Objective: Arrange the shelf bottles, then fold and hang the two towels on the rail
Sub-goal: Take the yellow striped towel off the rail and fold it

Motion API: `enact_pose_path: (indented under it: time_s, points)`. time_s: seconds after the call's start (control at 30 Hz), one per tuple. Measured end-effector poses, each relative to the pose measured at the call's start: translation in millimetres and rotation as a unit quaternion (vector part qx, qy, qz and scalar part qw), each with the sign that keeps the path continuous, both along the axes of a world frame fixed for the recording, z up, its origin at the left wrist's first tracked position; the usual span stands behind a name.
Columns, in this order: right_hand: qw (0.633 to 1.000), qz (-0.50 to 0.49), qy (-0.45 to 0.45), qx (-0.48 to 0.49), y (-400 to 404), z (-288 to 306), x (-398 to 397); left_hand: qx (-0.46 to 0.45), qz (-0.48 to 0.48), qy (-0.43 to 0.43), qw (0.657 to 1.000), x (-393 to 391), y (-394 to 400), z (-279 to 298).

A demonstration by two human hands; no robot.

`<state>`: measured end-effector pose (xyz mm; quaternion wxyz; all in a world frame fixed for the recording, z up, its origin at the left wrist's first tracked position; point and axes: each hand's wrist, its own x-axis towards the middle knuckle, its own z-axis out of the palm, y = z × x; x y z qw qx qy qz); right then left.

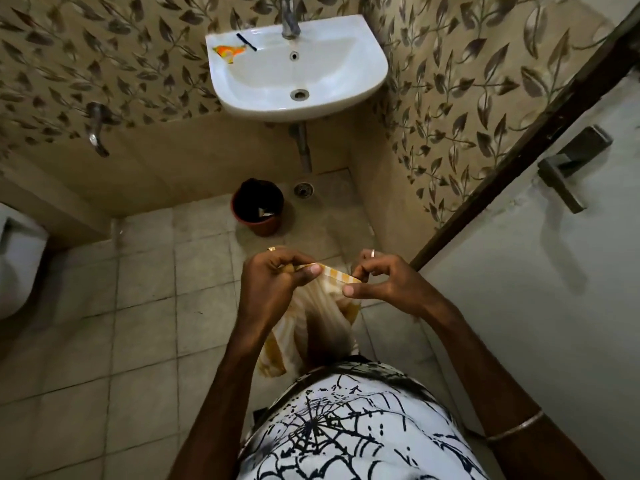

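A yellow-and-white striped towel (304,327) hangs in front of my body over the tiled floor. My left hand (273,278) pinches its top edge at the left. My right hand (384,282) pinches the same edge at the right, a short span of cloth stretched between the two hands. The rest of the towel droops down towards my waist. No shelf, bottles or rail appear in this view.
A white wall sink (298,64) with a tap is straight ahead, an orange wrapper and a black stick on its rim. A red-brown bin (258,207) stands on the floor below it. A door with a lever handle (561,174) is at the right, a toilet (17,261) at the left edge.
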<state>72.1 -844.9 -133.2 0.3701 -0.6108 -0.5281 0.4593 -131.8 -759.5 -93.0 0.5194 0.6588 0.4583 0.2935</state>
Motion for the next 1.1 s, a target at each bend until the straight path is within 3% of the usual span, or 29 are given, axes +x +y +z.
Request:
enact_pose_path:
  time_s: [0.13, 0.4, 0.9, 1.1]
  points:
    - [1.000, -0.006, 0.006, -0.004, 2.3, 0.6, 19.2, -0.012, 0.025, -0.009, 1.000, 8.9, 5.9, 1.2]
    - [0.992, -0.027, 0.117, -0.048, 10.4, 1.6, 36.5, 0.024, 0.019, 0.036, 0.999, 24.2, 20.2, -5.7]
    - [0.992, 0.096, 0.030, -0.074, 6.4, 0.0, 66.2, 0.043, 0.061, 0.067, 0.995, 36.0, 7.7, -12.2]
    - [0.988, 0.101, -0.076, -0.088, 3.3, -1.8, 62.3, 0.076, 0.062, 0.090, 0.991, 27.2, 2.5, -14.0]
